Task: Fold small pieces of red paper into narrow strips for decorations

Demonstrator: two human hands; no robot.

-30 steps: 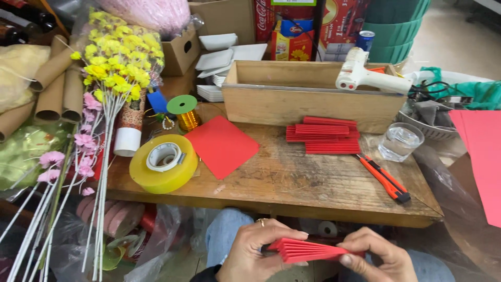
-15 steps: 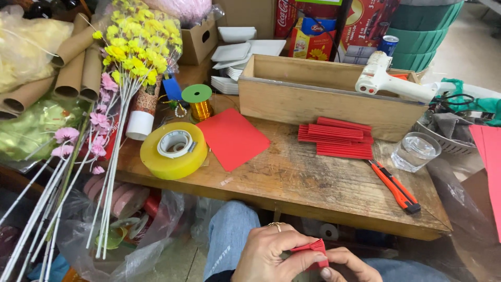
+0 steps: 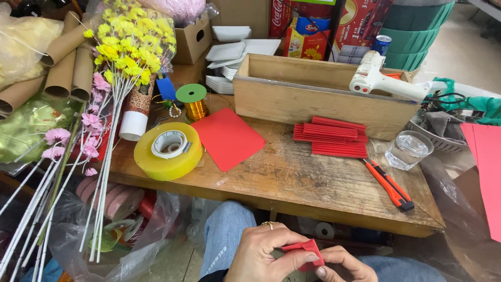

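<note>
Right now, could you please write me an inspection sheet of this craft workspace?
Surface: worn wooden table, partly bare at the middle.
Job's things: folded red paper, pinched between left hand and right hand, below the table edge.
Clutter: flat red sheet, stack of pleated red paper, yellow tape roll, orange utility knife, glass of water, gold wire spool, wooden box with white glue gun resting on it.
Hands: both closed on the folded paper; ring on the left.
Cables: dark cord at the right.
Surroundings: artificial flowers, cardboard tubes, white trays.
</note>
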